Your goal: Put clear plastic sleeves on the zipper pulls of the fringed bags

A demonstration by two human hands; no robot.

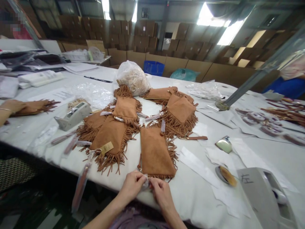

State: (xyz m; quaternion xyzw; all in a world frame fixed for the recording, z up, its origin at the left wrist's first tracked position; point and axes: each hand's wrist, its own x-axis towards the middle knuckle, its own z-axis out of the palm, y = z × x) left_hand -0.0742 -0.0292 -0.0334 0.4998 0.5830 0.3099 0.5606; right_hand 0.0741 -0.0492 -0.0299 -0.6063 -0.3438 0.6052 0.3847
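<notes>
A brown suede fringed bag (pixel 157 152) lies flat on the white table before me, its fringe along the right and lower edges. At its near edge my left hand (pixel 132 183) and my right hand (pixel 161 191) meet, fingertips pinched together. Between them is a small piece of clear plastic wrap (pixel 145 184), held by both hands. A short strap with a metal clasp (pixel 140 167) hangs at the bag's lower left corner, close to my left fingers. To the left, another fringed bag (pixel 111 135) carries a tan paper tag (pixel 106 148) on a string.
More fringed bags (pixel 182 108) lie behind. A grey tape dispenser (pixel 264 194) stands at right, near a tape roll (pixel 226 176); another dispenser (pixel 73 116) is at left. A plastic-wrapped strap (pixel 80 187) overhangs the front edge. A co-worker's hand (pixel 13 108) rests on a bag at far left.
</notes>
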